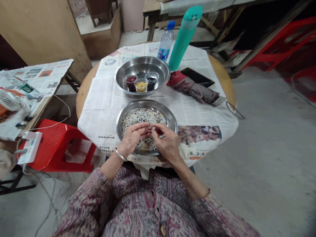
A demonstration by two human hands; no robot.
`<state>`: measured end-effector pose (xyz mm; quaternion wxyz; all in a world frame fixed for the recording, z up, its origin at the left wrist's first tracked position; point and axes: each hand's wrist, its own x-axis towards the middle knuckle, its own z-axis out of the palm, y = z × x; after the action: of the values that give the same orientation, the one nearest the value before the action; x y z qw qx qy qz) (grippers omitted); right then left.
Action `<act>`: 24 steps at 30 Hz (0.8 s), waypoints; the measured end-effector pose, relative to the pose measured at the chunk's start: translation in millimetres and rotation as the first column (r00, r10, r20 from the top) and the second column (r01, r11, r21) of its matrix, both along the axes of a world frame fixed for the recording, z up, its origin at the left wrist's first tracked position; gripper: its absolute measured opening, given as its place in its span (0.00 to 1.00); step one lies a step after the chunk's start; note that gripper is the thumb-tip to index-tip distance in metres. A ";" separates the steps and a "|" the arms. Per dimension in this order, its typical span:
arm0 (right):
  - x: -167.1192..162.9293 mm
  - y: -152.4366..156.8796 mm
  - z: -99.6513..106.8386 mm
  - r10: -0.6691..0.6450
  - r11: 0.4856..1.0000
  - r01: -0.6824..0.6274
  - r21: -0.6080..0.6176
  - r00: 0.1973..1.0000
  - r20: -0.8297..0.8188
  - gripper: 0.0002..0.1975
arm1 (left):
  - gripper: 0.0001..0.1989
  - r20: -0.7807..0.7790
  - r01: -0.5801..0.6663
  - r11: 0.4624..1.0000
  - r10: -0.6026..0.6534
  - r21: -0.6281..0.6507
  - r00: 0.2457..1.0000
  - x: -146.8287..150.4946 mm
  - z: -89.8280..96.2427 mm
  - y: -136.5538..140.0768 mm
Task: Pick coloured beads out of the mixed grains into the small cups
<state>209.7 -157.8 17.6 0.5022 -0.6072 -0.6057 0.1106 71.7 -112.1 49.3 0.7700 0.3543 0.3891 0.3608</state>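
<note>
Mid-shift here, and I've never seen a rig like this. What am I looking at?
There's no machine: these are a person's own left hand and right hand, bare, seen by one head-worn camera looking forward and down. The fingertips are close together over a metal bowl of mixed white, dark and yellow grains; whether they hold one is too small to tell. Beyond it, a second metal bowl holds three clear cups with red, yellow and black contents. Farther back on the newspaper-covered table stand a blue-capped bottle and a teal container.
</note>
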 end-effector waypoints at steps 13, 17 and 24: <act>-0.8 1.3 -1.3 0.061 0.998 -0.060 -0.029 0.997 0.045 0.14 | 0.10 -0.047 -0.008 0.999 0.009 0.032 0.999 2.3 -5.4 1.3; -0.7 1.2 -2.1 0.072 0.997 -0.070 -0.028 0.995 0.064 0.13 | 0.10 -0.051 0.004 0.999 -0.002 0.044 0.999 1.3 -9.4 2.0; -0.4 1.7 -3.7 0.127 0.992 -0.124 -0.036 0.987 0.101 0.10 | 0.09 -0.120 -0.010 0.998 0.018 0.062 0.993 2.8 -14.4 3.7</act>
<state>209.3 -156.1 13.9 0.4533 -0.5803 -0.6660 0.1197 74.5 -108.5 34.9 0.7312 0.3962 0.4262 0.3560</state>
